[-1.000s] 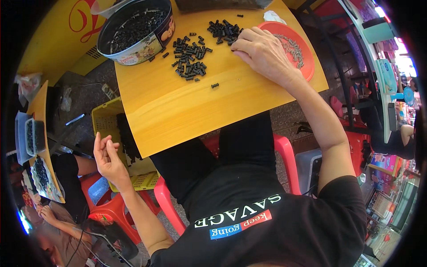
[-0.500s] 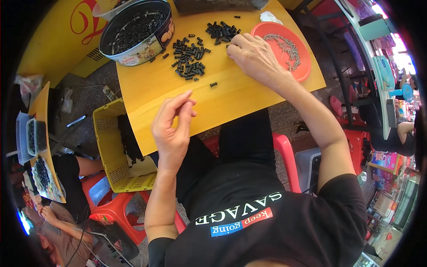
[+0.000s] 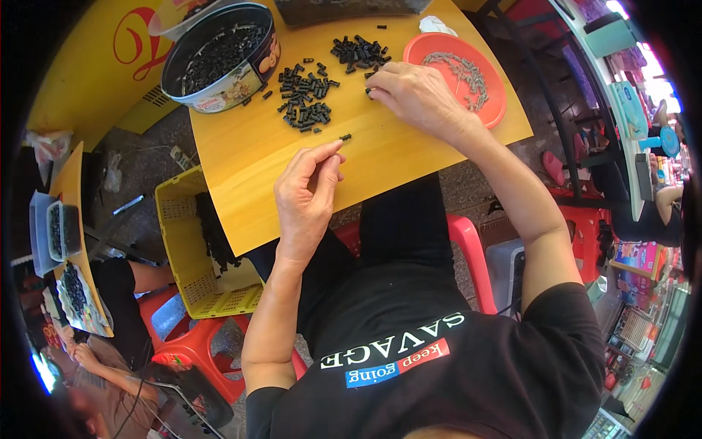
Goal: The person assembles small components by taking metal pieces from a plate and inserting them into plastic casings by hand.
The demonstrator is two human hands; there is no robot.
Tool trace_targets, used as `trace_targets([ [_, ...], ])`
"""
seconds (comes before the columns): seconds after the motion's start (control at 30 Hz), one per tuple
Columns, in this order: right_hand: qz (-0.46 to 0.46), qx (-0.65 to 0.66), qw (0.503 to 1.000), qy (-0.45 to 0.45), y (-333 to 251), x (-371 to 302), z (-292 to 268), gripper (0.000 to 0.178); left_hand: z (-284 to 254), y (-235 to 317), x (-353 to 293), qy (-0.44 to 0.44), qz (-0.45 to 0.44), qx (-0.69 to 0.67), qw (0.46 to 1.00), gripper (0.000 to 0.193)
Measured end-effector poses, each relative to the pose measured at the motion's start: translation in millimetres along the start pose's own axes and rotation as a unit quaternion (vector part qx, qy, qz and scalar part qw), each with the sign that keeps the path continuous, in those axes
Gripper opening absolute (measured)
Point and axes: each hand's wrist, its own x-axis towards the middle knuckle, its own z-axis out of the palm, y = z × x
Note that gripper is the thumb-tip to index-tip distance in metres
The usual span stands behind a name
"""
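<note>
On the yellow table a single small black cylindrical plastic part [image 3: 346, 137] lies apart from the others. The index fingertip of my left hand [image 3: 303, 194] is right at it, with the thumb held apart and nothing visibly gripped. My right hand [image 3: 417, 95] is closed beside the red dish, and the dark end of another small black plastic part [image 3: 370, 91] shows at its fingertips. Two loose piles of such parts, one at the left [image 3: 306, 95] and one farther back [image 3: 358, 53], lie ahead of my hands. Small greyish metal pins [image 3: 468, 73] lie in the red dish [image 3: 497, 102].
A round tin [image 3: 212, 99] full of black parts stands at the table's far left corner. A dark tray [image 3: 351, 9] sits at the back edge, near crumpled white tissue [image 3: 439, 25]. Below the table's left edge is a yellow crate [image 3: 186, 256]. Another person's arm [image 3: 110, 369] shows at lower left.
My left hand has moved right and forward to the lone black part. My right hand has drawn slightly back from the far pile, a black part now showing at its fingertips.
</note>
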Motion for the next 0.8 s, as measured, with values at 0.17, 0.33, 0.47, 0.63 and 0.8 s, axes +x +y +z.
trace_targets([
  [0.17, 0.002, -0.028, 0.999, -0.021, -1, 3, 13, 0.016, -2, 0, -1, -0.030, -0.014, 0.037, 0.999, 0.021],
  [0.33, 0.010, 0.102, 0.995, 0.013, -15, -1, 8, 0.018, -5, -5, -3, 0.004, -0.022, -0.017, 1.000, 0.021],
  [0.47, 0.168, 0.523, 0.836, -0.020, -38, -22, 3, 0.023, 3, 1, 1, 0.045, -0.052, -0.069, 0.995, 0.020],
  [0.63, 0.251, 0.721, 0.644, -0.046, -64, -41, -6, 0.024, 17, 14, 7, 0.033, 0.007, -0.050, 0.998, 0.022],
  [0.8, 0.268, 0.819, 0.506, -0.032, -69, -49, 3, 0.024, 23, 15, 7, 0.030, 0.067, -0.014, 0.997, 0.021],
])
